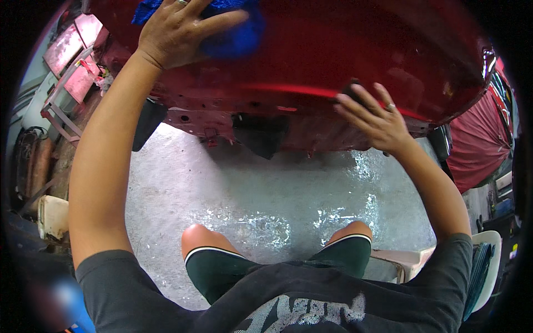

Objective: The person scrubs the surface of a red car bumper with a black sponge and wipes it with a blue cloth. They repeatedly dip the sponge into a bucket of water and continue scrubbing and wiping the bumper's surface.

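A glossy dark red car body panel spans the top of the head view, its lower edge curving across in front of me. At the upper left, my left hand presses a blue cloth against the panel, thumb stretched out and other fingertips cut off by the picture's edge. My right hand is by the panel's lower edge, fingers over a small black pad resting on the red surface. The pad's kind is partly hidden by those fingers.
Below the panel hangs a dark flap over a grey, wet-looking floor. A metal frame stand is at the left. Red fabric covers something at the right. A white plastic chair stands by my right elbow.
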